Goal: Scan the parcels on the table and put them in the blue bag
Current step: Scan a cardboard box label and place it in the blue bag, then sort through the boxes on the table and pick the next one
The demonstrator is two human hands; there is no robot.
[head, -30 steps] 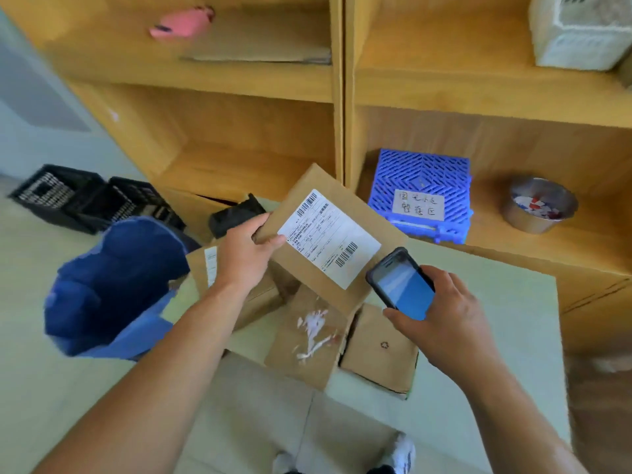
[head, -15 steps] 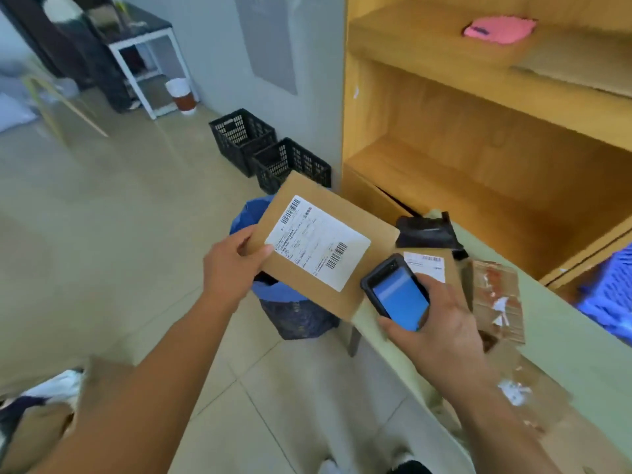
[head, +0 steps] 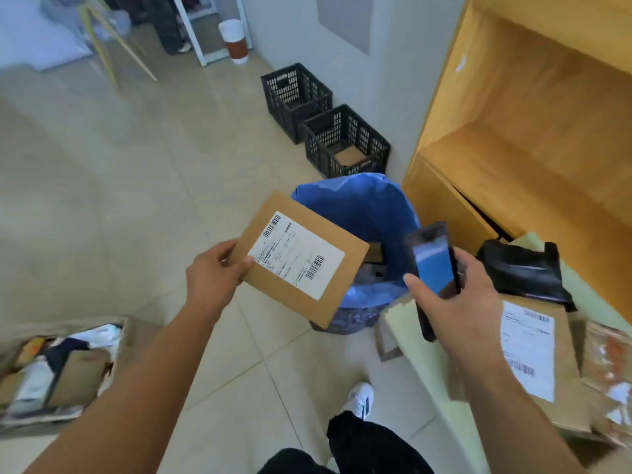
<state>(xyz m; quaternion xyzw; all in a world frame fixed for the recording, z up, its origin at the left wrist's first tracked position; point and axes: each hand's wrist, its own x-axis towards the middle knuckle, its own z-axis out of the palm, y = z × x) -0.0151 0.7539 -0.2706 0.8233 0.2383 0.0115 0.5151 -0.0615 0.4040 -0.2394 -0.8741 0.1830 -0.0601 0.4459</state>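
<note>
- The flat brown cardboard parcel point(head: 301, 258), white barcode label facing up, is held in the air. Its right corner overlaps the mouth of the tall blue plastic bag point(head: 362, 210), which stands on the floor just beside the desk.
- The left grip point(head: 215, 275) is clamped on the parcel's near left edge, thumb on top and fingers beneath.
- The right grip point(head: 458, 302) is wrapped round a dark handheld scanner with a lit blue screen point(head: 432, 261), held just right of the parcel.
- This parcel looks to be at the scanning step. Whether the label has been read cannot be told, and the parcel is not yet in the bag.
- Something brown shows inside the bag, perhaps a parcel already dropped in, but it is too unclear to say.
- At least three parcels are left on the pale green desk point(head: 420, 350): a crumpled black plastic pouch point(head: 523, 268), a labelled brown cardboard box point(head: 526, 350) and a torn brown packet point(head: 608, 364) at the frame edge.
- Further out are two black slatted crates point(head: 345, 142) by the wall, a wooden shelf unit point(head: 530, 131) behind the desk, and an open carton of mixed goods point(head: 58, 371) on the floor.
</note>
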